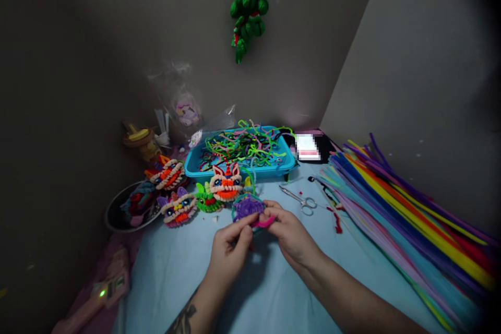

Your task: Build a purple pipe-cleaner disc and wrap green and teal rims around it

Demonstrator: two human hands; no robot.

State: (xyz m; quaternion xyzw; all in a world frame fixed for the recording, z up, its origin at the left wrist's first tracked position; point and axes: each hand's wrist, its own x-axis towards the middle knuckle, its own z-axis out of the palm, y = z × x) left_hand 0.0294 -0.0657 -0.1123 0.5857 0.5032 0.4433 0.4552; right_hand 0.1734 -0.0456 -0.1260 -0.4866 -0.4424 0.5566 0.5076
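Near centre, my left hand [229,250] and right hand [291,232] pinch a round purple fuzzy piece [247,209]. Looks part-done: curved pink fuzzy strip [266,223] protrudes.

- We reach in from the bottom edge, left forearm [204,298] and right forearm [348,289] angled inward.
- Our left hand [227,250]: thumb and index finger pinched.
- Our right hand [291,232]: fingers bent, gripping.
- We've got both hands close together.
- Dark tattoo [185,319] on our left forearm.

Purple fuzzy piece [247,207] in left hand [230,248] and right hand [293,232], scissors [300,201] nearby
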